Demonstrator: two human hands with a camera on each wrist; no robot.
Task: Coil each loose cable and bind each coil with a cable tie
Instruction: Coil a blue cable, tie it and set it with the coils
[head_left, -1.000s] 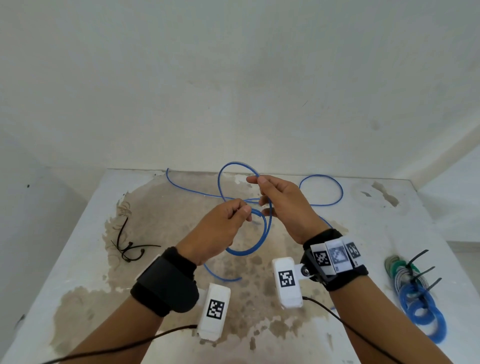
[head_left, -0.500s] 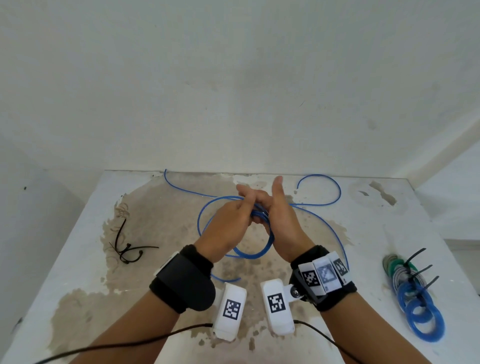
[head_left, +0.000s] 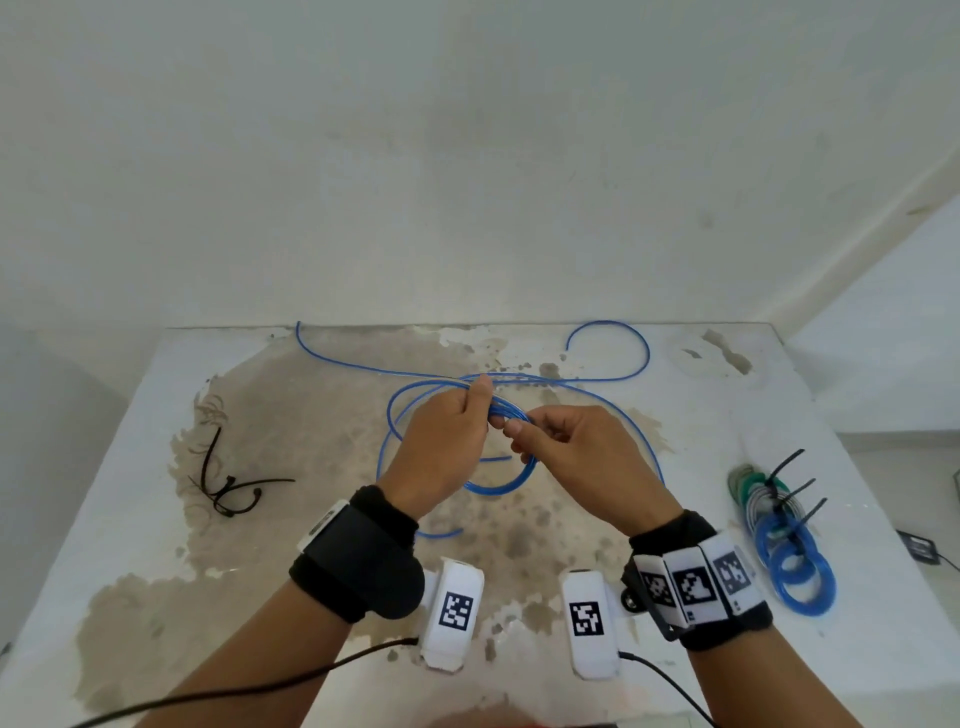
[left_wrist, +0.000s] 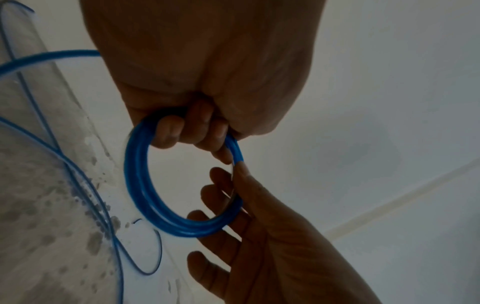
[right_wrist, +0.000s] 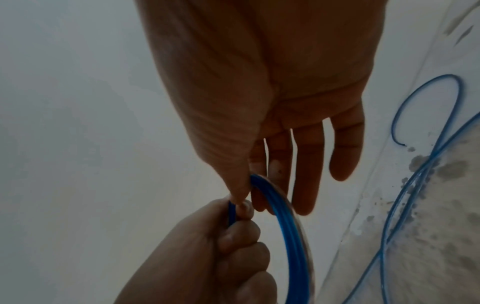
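Left hand (head_left: 441, 441), raised above the counter (head_left: 156, 519), with fingers (left_wrist: 166, 131) curled round the top of a small coil of blue cable (head_left: 498, 480); several turns lie stacked in this grip and the coil hangs below the fist as a near-vertical ring. Right hand (head_left: 576, 457), just beside the left and touching the same coil, pinching the strands between thumb and forefinger where they leave the left fist, its other fingers (right_wrist: 306, 168) straight and spread behind the ring. From this pinch the uncoiled length of cable (head_left: 608, 379) runs away from the person: one wide loop passes round both hands, a strand sweeps down the right side beneath the right wrist, and the far part lies across the back of the counter, its long axis running left to right, with one end curled at the far right and the other reaching the far left edge. The slack thus lies ahead of and to the right of the hands, nearer the right hand, which is judged the one to draw in the next turn. Loose black cable ties (head_left: 228, 493) lie well apart on the left, nearer the left hand; finished coils (head_left: 795, 566), already bound, lie at the right edge
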